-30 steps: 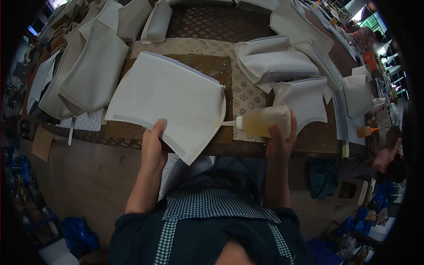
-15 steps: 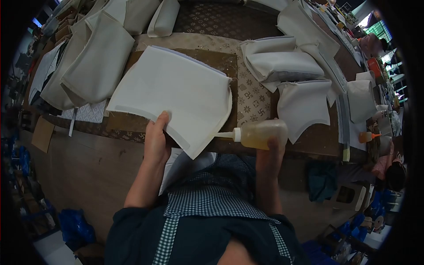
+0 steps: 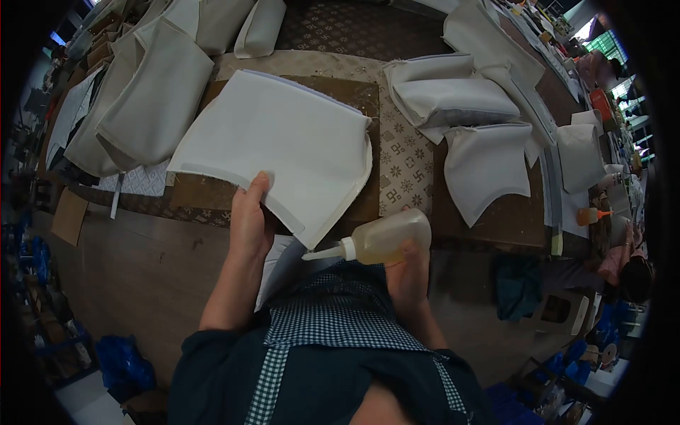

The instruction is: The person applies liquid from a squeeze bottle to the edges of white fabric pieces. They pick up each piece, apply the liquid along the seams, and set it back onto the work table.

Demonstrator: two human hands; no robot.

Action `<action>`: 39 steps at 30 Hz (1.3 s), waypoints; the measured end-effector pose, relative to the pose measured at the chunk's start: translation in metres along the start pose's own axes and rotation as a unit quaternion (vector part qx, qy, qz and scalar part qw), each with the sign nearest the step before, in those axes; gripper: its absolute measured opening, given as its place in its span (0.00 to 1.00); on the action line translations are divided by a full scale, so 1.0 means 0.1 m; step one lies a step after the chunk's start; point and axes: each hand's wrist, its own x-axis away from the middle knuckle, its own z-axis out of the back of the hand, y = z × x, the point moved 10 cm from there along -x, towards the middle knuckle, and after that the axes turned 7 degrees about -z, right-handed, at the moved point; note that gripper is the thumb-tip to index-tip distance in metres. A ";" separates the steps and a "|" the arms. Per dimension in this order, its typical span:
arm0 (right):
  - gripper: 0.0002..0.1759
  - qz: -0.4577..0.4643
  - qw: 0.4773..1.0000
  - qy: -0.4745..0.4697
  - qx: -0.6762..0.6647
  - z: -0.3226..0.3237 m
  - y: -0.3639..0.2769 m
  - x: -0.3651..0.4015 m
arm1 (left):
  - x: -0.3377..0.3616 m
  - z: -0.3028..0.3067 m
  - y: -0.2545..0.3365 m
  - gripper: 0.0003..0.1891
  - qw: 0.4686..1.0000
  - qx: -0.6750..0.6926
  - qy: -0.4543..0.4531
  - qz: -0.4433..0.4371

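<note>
A white fabric panel [image 3: 283, 145] with a raw, fraying right edge lies over a brown board [image 3: 195, 193], its near corner reaching past the table's front. My left hand [image 3: 250, 212] grips the near edge of this panel, thumb on top and fingers hidden beneath. In my right hand [image 3: 409, 265] is a squeeze bottle [image 3: 392, 236] of yellowish liquid, tipped on its side. Its white nozzle points left, with the tip just below the panel's near corner.
Folded pale fabric pieces [image 3: 152, 99] are heaped at the left. More white pieces [image 3: 453, 99] lie at the right, one curved panel [image 3: 487, 166] nearest. A small orange-tipped bottle [image 3: 589, 216] stands at the far right. Patterned cloth [image 3: 407, 166] covers part of the table.
My right hand has moved left and toward me with the bottle. The nozzle has gone from the panel's right edge to its near corner. My left hand has barely shifted.
</note>
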 end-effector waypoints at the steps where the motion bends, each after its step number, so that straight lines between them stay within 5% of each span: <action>1: 0.38 0.009 1.000 0.005 -0.009 0.01 -0.03 0.00 | 0.00 0.01 0.00 0.18 1.000 -0.003 0.001 0.003; 11: 0.37 0.144 0.987 0.062 0.032 0.31 -0.61 -0.20 | 0.09 0.01 0.06 0.18 1.000 -0.019 0.001 -0.016; 18: 0.38 0.102 0.995 0.021 -0.004 0.05 -0.47 -0.10 | 0.24 0.03 0.40 0.30 0.983 -0.048 -0.024 -0.178; 20: 0.39 0.094 0.995 0.018 -0.024 0.05 -0.47 -0.08 | 0.30 0.01 0.58 0.32 0.948 -0.137 -0.008 -0.288; 21: 0.39 0.099 0.995 0.017 -0.029 0.05 -0.50 -0.08 | 0.34 -0.13 0.73 0.31 0.888 -0.282 -0.034 -0.361; 23: 0.40 0.111 0.993 0.017 -0.036 0.08 -0.57 -0.09 | 0.39 -0.43 0.89 0.28 0.689 -0.541 -0.074 -0.477; 24: 0.40 0.118 0.992 0.017 -0.039 0.12 -0.60 -0.11 | 0.31 -0.44 0.93 0.23 0.696 -0.544 -0.062 -0.464; 27: 0.40 0.147 0.988 0.017 -0.037 0.16 -0.78 -0.13 | 0.43 -0.94 1.24 0.21 0.493 -0.614 -0.096 -0.609; 34: 0.37 0.204 0.977 0.039 -0.036 0.18 -1.22 -0.09 | -0.27 -1.60 1.45 0.09 0.530 -0.544 -0.319 -0.567; 39: 0.38 0.240 0.968 0.065 -0.001 0.18 -1.44 -0.04 | -0.35 -1.86 1.34 0.09 0.505 -0.552 -0.441 -0.496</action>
